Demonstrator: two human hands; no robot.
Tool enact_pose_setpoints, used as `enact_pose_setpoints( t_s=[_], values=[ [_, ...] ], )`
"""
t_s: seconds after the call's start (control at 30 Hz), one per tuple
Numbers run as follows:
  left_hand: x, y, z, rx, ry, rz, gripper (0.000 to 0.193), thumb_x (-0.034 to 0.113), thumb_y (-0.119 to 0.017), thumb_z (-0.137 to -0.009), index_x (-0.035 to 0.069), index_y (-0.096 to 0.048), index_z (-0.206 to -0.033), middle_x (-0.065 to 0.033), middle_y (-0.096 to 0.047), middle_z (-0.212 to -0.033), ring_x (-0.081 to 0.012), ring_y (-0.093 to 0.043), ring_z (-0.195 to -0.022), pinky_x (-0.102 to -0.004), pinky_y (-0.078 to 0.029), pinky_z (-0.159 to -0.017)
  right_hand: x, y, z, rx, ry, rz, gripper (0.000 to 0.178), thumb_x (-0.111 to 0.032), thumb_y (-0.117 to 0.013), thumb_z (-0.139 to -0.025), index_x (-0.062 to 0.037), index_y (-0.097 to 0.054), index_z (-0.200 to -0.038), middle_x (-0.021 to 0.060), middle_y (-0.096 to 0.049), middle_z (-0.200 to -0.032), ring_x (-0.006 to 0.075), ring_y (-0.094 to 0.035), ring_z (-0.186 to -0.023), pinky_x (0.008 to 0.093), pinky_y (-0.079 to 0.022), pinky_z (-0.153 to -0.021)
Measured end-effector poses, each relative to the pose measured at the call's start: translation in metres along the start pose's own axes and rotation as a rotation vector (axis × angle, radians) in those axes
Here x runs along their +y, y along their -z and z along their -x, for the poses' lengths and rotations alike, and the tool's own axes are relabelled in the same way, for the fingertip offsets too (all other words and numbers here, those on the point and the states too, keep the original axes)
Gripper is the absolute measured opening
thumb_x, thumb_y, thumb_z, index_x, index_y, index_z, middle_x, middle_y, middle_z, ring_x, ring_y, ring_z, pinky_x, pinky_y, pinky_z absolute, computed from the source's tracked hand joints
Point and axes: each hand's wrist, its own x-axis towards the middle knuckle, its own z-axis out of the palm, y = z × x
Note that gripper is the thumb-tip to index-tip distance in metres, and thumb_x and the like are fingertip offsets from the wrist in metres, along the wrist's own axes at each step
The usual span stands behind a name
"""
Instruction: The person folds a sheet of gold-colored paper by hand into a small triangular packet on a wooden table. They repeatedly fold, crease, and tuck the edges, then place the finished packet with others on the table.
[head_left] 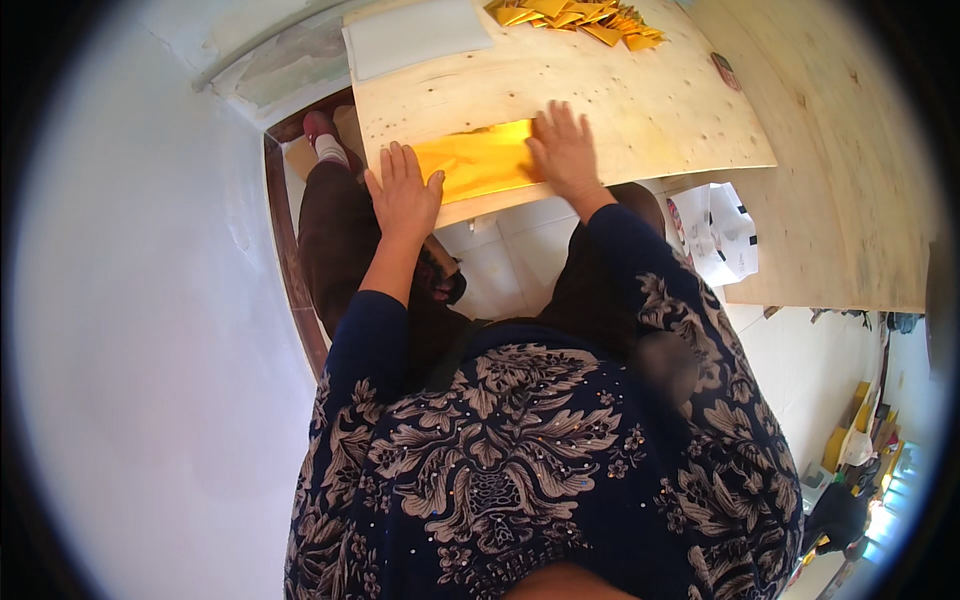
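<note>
A sheet of shiny gold paper (478,162) lies flat near the front edge of the wooden table (460,85). My left hand (405,192) rests flat over the sheet's left end, fingers stretched out and pointing away from me. Over its right end lies my right hand (565,150), its fingers extended and the thumb apart. Both ends of the sheet are partly hidden under my hands. Neither hand grips anything.
Folded gold paper pieces (580,15) form a heap at the table's far side. A stack of pale sheets (415,38) lies at the far left. A small reddish box (724,71) sits near the right edge. Below the table, at right, stands a white plastic bag (722,235).
</note>
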Motion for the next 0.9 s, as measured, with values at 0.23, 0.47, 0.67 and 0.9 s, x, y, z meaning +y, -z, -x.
enact_pose_setpoints(
  t_s=[0.23,0.47,0.67,0.9],
  values=[
    [0.0,-0.004,0.0,-0.005,0.007,0.004,0.071,0.049,-0.042,-0.097,0.003,-0.031,-0.15,-0.0129,-0.026,-0.159,-0.0268,-0.019,-0.148,-0.0526,-0.011,-0.118,-0.085,0.01,0.044,-0.111,0.227,-0.397,0.061,-0.039,-0.059,-0.091,-0.0016,-0.047,-0.138,0.0167,-0.04,-0.149,0.0315,-0.034,-0.141,0.0484,-0.025,-0.115],
    [0.006,0.005,0.001,0.041,-0.009,-0.068,0.071,0.048,-0.048,-0.095,0.003,-0.033,-0.149,-0.0135,-0.027,-0.158,-0.0278,-0.021,-0.147,-0.0533,-0.012,-0.118,-0.006,0.018,0.072,-0.132,0.128,-0.203,0.069,-0.04,-0.065,-0.087,-0.0019,-0.044,-0.14,0.0162,-0.04,-0.15,0.0286,-0.033,-0.142,0.0451,-0.023,-0.116],
    [0.065,0.006,0.041,-0.022,-0.479,0.077,0.071,0.04,-0.059,-0.09,0.004,-0.037,-0.146,-0.0145,-0.032,-0.155,-0.029,-0.026,-0.145,-0.0518,-0.015,-0.118,-0.015,0.019,0.074,-0.135,0.081,-0.214,0.075,-0.032,-0.075,-0.078,-0.0042,-0.043,-0.14,0.0138,-0.039,-0.15,0.0286,-0.031,-0.143,0.0456,-0.024,-0.116],
    [0.024,0.009,0.065,-0.005,-0.309,0.06,0.073,0.036,-0.063,-0.088,0.004,-0.035,-0.147,-0.016,-0.029,-0.156,-0.029,-0.025,-0.146,-0.0491,-0.016,-0.118,-0.015,0.016,0.075,-0.1,0.049,-0.218,0.074,-0.026,-0.077,-0.076,-0.0059,-0.044,-0.14,0.0114,-0.04,-0.149,0.0273,-0.033,-0.141,0.046,-0.025,-0.115]
  ],
)
